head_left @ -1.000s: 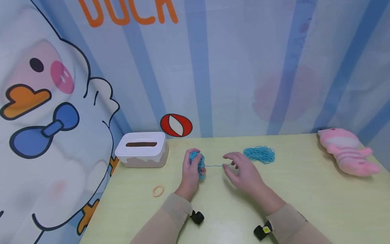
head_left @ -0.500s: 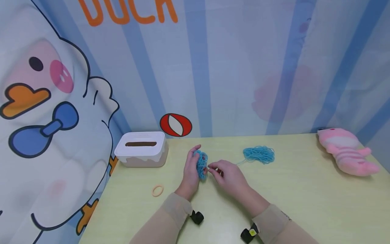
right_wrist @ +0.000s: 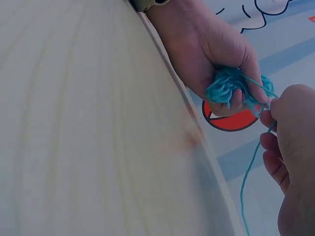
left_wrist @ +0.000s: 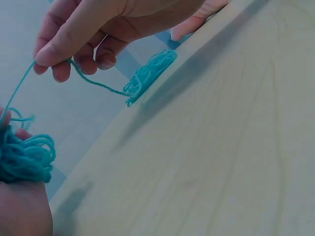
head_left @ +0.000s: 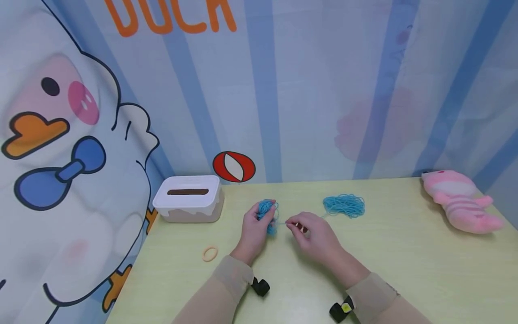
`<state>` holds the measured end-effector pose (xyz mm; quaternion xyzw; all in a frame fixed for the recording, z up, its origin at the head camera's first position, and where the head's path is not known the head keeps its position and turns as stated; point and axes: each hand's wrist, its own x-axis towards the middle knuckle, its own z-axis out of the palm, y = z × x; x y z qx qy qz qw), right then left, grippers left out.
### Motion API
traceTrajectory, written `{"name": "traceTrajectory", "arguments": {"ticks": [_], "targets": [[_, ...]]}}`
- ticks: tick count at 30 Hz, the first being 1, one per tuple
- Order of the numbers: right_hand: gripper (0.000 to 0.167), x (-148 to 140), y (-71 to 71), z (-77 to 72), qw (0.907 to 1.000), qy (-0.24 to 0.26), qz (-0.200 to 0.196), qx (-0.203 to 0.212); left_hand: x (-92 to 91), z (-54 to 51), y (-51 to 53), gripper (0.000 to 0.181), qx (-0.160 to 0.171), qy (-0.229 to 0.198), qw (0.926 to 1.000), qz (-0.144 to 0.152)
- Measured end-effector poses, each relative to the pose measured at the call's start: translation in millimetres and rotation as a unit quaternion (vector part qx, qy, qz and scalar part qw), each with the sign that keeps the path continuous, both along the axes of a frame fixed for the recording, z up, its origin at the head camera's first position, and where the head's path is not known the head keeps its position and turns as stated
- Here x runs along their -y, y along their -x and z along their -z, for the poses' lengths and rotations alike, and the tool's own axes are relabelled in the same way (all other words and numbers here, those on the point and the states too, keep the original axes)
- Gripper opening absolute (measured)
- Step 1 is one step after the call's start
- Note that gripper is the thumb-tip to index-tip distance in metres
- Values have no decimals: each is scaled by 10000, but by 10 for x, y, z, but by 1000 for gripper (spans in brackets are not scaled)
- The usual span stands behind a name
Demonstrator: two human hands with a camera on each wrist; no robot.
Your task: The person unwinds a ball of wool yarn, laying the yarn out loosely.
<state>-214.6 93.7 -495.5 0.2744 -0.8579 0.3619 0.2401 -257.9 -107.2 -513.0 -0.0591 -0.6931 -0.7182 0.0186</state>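
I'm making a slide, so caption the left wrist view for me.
Right hand pinches a blue yarn strand between the bundle in the left hand and the loose pile beyond.

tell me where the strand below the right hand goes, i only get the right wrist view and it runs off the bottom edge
Observer: The strand runs from the right hand to a blue skein on the table.
Operator: ok, anything further right of that skein
Observer: Yes, a pink toy lies there.
Operator: and what's closest on the far side of the left hand, to its left
Observer: A white-lidded box stands there.
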Motion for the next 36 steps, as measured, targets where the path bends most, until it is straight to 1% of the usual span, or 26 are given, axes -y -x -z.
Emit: {"name": "traceTrajectory", "arguments": {"ticks": [2,4,8,16,18,20,23,27,32,34,36], "targets": [[9,-60,-9,-2,10000,-17,29,-64,-2,18,15,30,15,-99,9999,36],[9,-117,-17,-7,9999,-29,65,-94,-2,30,26,26,84,-268,9995,149],[10,-235,-24,0,9999,-13,153,-59,-4,36,30,26,285,-617,9971,349],[16,-551,-7,55,9988,238,374,-217,-23,17,2,30,488,-855,9945,344],[16,-652,-7,61,9982,324,460,-214,-26,13,-6,29,517,-846,9944,377],[15,-760,-7,63,9975,389,559,-193,-27,14,-11,23,475,-810,9948,388],[15,-925,-10,57,9965,470,686,-120,-25,27,-3,13,213,-818,9960,294],[17,-1139,-20,56,9948,504,886,-26,-13,32,2,15,-126,-851,9963,39],[18,-1373,-17,74,9922,584,1101,-13,9,17,-2,22,-119,-668,9975,-207],[17,-1456,-7,90,9911,540,1213,9,15,19,1,28,-95,-637,9976,-269],[15,-1529,0,103,9892,424,1400,125,12,15,-1,31,-81,-632,9974,-332]]}}
